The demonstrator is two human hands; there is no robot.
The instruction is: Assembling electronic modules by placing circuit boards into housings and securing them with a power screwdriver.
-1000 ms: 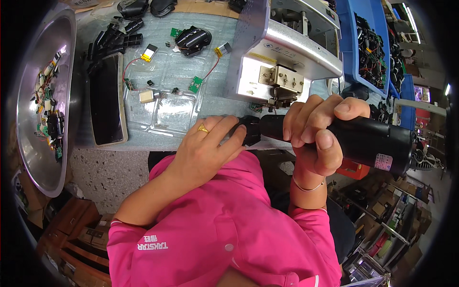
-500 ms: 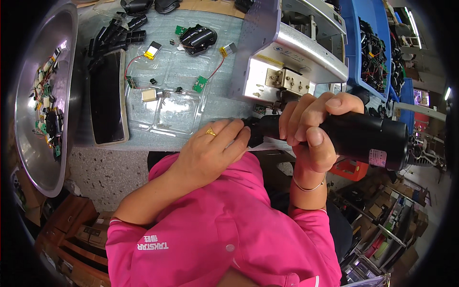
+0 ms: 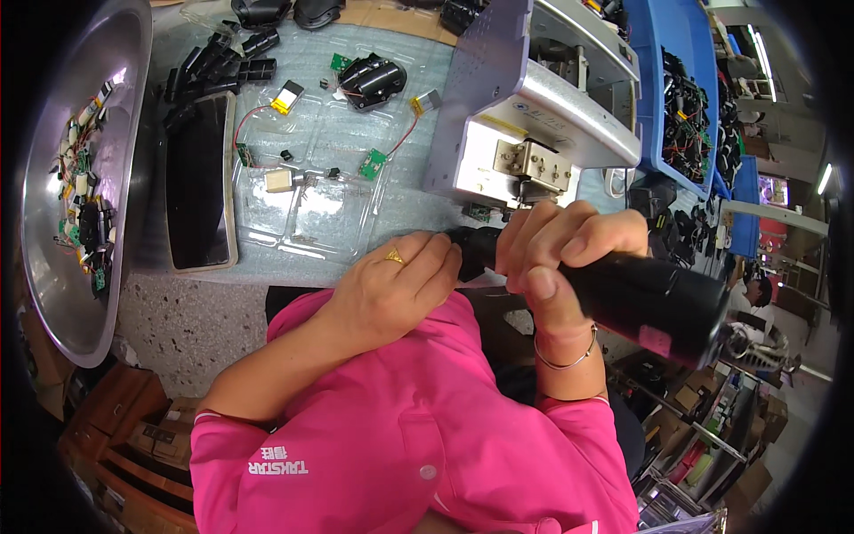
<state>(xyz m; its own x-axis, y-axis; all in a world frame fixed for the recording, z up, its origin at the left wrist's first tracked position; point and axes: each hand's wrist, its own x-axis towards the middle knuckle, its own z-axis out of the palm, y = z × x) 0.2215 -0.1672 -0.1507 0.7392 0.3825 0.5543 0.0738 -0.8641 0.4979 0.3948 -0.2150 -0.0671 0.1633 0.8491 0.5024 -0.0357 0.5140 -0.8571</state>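
My right hand (image 3: 569,254) is wrapped round a thick black electric screwdriver (image 3: 663,307), which slants with its rear end toward the lower right. The tool's front end points left, at a small black plastic part (image 3: 471,245). That part sits in the closed fingers of my left hand (image 3: 400,289), at the table's front edge. My fingers hide most of it, and I cannot see the screwdriver's tip. Beyond my hands, a clear plastic tray (image 3: 329,209) bears two green circuit boards with wired batteries, a beige block and a black housing (image 3: 369,82).
A metal press-like machine (image 3: 569,111) stands just behind my right hand. Right of it is a blue bin (image 3: 654,107) of wired parts. At left lie a dark flat panel (image 3: 200,182) and a big metal bowl (image 3: 133,178) of circuit boards. Black tubular pieces (image 3: 209,67) lie behind the panel.
My right hand has shifted left, and the screwdriver's rear end has swung toward me and left. My left hand has hardly moved and keeps its grip.
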